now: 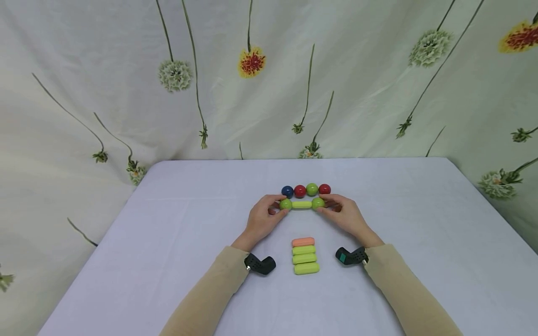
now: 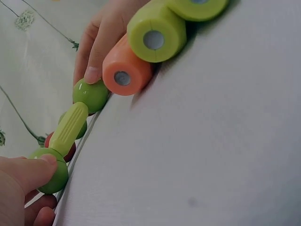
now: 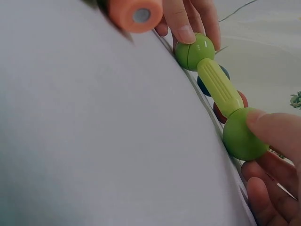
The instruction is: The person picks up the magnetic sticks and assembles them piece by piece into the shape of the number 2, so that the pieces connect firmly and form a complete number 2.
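Observation:
Between the two hands lies a yellow-green magnetic rod (image 1: 301,205) with a green ball at each end, both touching it. My left hand (image 1: 261,218) pinches the left green ball (image 1: 286,204) between thumb and fingers. The right green ball (image 1: 318,204) is pinched the same way by my right hand (image 1: 345,217). In the left wrist view the rod (image 2: 69,128) shows ridges along its side. Just behind sits a row of balls: a blue ball (image 1: 287,191), a red ball (image 1: 300,191), a green ball (image 1: 312,189) and another red ball (image 1: 324,189).
Nearer the person, an orange rod (image 1: 303,241) and three yellow-green rods (image 1: 304,258) lie stacked in a column on the white tablecloth (image 1: 168,261). Grey discs show at the rod ends in the wrist views. A flower-patterned cloth (image 1: 357,70) hangs behind the table.

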`<state>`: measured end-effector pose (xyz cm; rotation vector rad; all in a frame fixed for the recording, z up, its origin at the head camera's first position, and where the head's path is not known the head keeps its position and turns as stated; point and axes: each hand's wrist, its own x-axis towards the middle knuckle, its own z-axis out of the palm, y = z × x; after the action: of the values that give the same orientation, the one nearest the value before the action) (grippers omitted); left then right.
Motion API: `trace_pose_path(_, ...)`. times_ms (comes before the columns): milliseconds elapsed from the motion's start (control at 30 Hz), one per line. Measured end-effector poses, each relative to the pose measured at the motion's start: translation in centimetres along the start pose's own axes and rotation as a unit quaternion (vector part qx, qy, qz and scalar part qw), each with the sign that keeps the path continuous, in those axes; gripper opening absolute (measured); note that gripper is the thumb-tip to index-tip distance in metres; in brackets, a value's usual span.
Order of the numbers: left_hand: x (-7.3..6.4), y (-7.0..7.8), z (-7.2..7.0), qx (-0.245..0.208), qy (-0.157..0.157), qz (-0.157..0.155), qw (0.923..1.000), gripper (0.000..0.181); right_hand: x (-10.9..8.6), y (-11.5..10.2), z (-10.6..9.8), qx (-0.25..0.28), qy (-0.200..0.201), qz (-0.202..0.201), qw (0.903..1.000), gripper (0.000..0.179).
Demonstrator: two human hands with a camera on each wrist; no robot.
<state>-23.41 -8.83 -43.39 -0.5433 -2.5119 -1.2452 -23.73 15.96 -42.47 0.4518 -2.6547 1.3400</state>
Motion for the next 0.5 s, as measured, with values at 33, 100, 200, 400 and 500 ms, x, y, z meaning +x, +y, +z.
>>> trace_pose_path(33, 0.0, 0.0, 0.0, -0.001, 0.001, -0.001, 1.0, 0.034, 0.1, 0.0, -0.1, 0.003, 0.001, 0.002, 1.0, 0.041)
trace_pose_path(100, 0.0, 0.0, 0.0, -0.003, 0.001, -0.004, 1.0, 0.035, 0.2, -0.2, -0.3, 0.017, 0.004, 0.015, 0.9997, 0.041)
trace_pose_path(200, 0.0, 0.0, 0.0, -0.007, 0.001, -0.007, 1.0, 0.035, 0.3, -0.5, -0.9, 0.052, 0.007, 0.043, 0.9977, 0.04)
trace_pose_path(400, 0.0, 0.0, 0.0, -0.01, -0.002, -0.014, 0.9998, 0.035, 0.5, -1.5, -2.0, 0.131, -0.031, 0.075, 0.9881, 0.035)
trace_pose_path(500, 0.0, 0.0, 0.0, -0.007, -0.003, -0.02, 0.9998, 0.035, 0.6, -2.0, -2.1, 0.145, -0.09, 0.076, 0.9824, 0.034)
